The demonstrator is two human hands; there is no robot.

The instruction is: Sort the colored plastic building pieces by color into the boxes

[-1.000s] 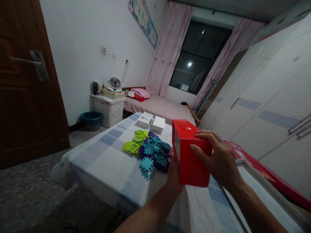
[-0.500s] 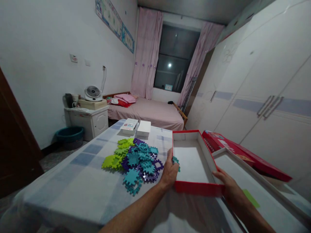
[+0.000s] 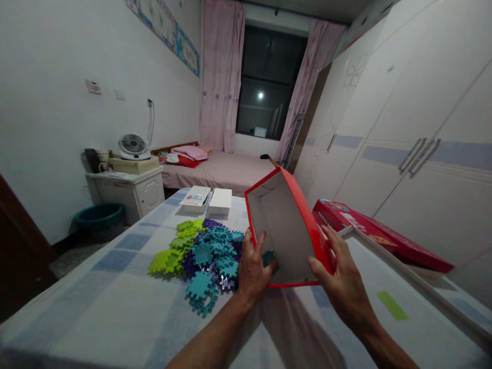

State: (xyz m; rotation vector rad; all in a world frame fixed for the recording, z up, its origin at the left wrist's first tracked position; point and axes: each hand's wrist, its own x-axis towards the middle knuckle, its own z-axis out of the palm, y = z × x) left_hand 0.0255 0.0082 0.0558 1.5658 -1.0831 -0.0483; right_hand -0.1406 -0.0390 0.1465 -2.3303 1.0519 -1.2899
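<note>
I hold a red box (image 3: 303,225) with a white inside, tilted so its open side faces left toward me. My left hand (image 3: 251,269) grips its near left edge, fingers curled over the rim. My right hand (image 3: 340,279) supports the red outer wall on the right. One teal piece (image 3: 269,257) lies inside the box near my left fingers. Beside the box, a pile of green, teal and purple interlocking foam pieces (image 3: 200,251) rests on the checked tablecloth (image 3: 115,287).
Two small white boxes (image 3: 209,199) lie at the table's far end. A flat red lid (image 3: 380,236) and a white tray (image 3: 403,302) lie on the right. White wardrobes stand right; a bed, cabinet with fan (image 3: 132,146) and teal bin (image 3: 98,218) are behind.
The box lay flat and open-side-up half a second ago; now it is tipped up on its side. My right hand moved from the near corner to the outer wall.
</note>
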